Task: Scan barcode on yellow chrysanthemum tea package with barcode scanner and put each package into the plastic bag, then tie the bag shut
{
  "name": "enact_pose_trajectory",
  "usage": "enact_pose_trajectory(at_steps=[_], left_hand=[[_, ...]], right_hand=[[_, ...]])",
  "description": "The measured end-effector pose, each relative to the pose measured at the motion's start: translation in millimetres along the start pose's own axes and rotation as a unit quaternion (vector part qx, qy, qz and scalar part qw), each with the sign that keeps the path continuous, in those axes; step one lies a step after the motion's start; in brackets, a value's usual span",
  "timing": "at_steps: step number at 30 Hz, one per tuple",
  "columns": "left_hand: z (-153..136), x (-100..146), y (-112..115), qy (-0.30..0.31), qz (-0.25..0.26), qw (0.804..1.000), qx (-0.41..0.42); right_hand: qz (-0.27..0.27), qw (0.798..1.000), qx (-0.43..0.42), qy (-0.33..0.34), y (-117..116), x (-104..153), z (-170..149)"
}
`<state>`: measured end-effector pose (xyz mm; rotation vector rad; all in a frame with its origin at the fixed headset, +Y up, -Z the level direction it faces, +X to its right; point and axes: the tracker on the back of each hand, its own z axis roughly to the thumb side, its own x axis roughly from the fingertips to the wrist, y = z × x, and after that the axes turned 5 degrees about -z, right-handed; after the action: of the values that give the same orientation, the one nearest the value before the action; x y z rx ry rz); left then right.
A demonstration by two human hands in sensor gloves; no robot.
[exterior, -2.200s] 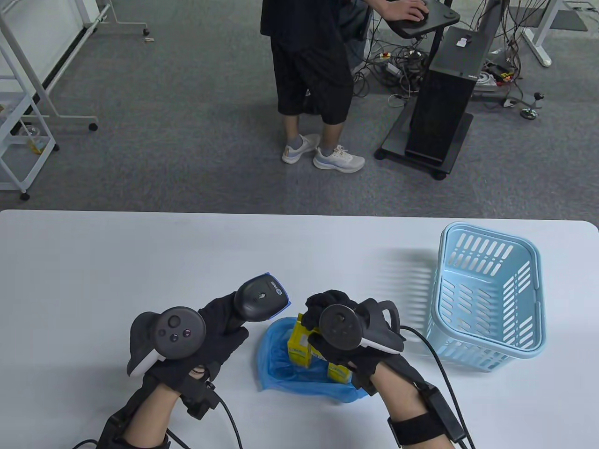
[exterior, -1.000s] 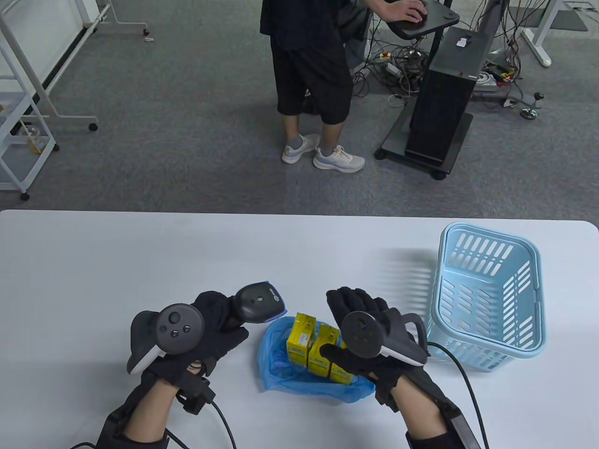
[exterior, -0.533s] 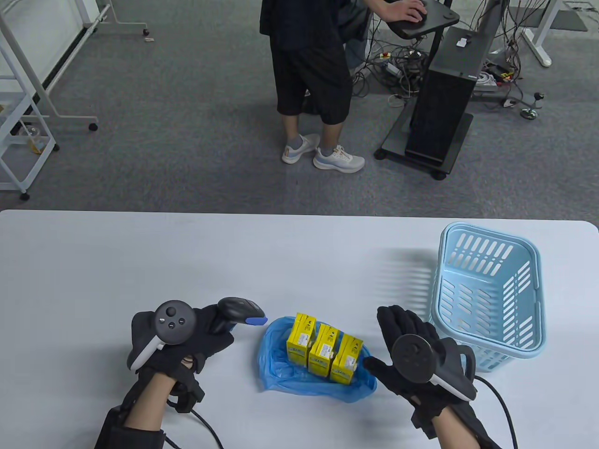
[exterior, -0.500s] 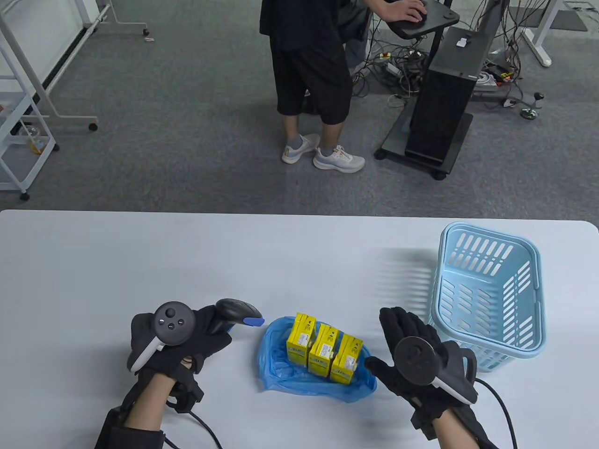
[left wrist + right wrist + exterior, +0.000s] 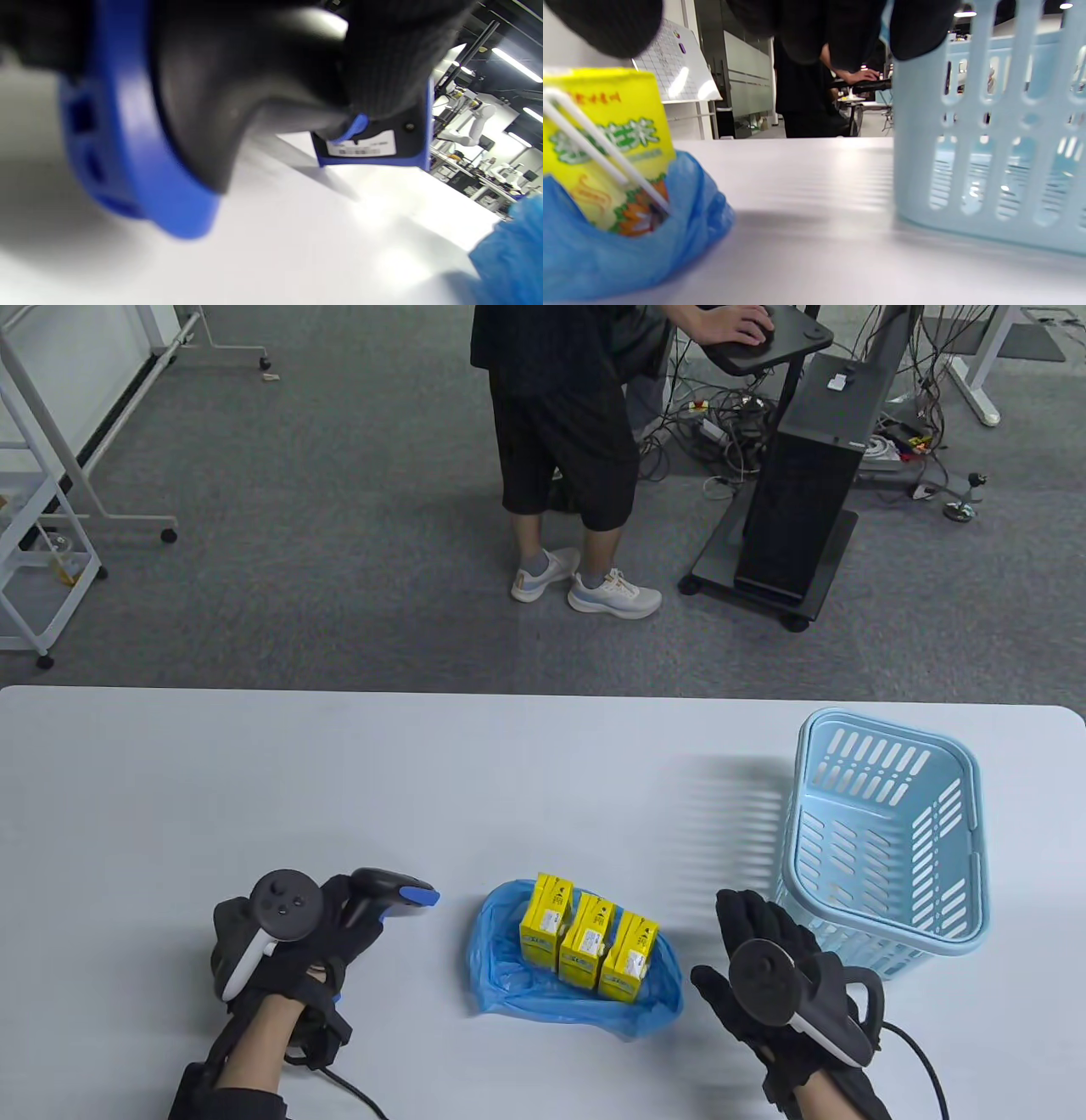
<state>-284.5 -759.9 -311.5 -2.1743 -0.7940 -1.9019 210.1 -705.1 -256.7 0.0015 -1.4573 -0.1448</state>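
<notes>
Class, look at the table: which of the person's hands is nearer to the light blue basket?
The right. The right hand lies open just beside the light blue basket, between it and the blue bag. The left hand, gripping the barcode scanner, is beyond the bag.

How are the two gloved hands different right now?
The left hand grips the barcode scanner; the right hand holds nothing. The left hand's fingers curl round the handle; the right hand's fingers lie straight. Both wear black gloves with a tracker strapped on, one on each side of the blue bag.

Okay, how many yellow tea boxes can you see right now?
3, standing side by side in the open blue bag: left box, middle box, right box. None visible in the basket.
</notes>
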Motion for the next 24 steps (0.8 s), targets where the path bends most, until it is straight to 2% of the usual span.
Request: enact_pose_trajectory(at_steps=[8, 19, 24], left_hand=[[-0.5, 3.3, -0.1, -0.049, 0.032, 0.997, -0.055], [-7.9, -0.8, 4.1, -0.068, 0.019, 0.996, -0.062], [6.4, 10.6, -13.4, -0.076, 0.068, 0.991, -0.084]], right_hand=[[0.04, 0.999, 0.012, -0.009, -19.1, -4.0, -3.3], [0.035, 0.999, 0.03, 0.009, -25.1, -4.4, 10.9], [0.023, 0.999, 0.017, 0.023, -22.2, -4.3, 21.8]])
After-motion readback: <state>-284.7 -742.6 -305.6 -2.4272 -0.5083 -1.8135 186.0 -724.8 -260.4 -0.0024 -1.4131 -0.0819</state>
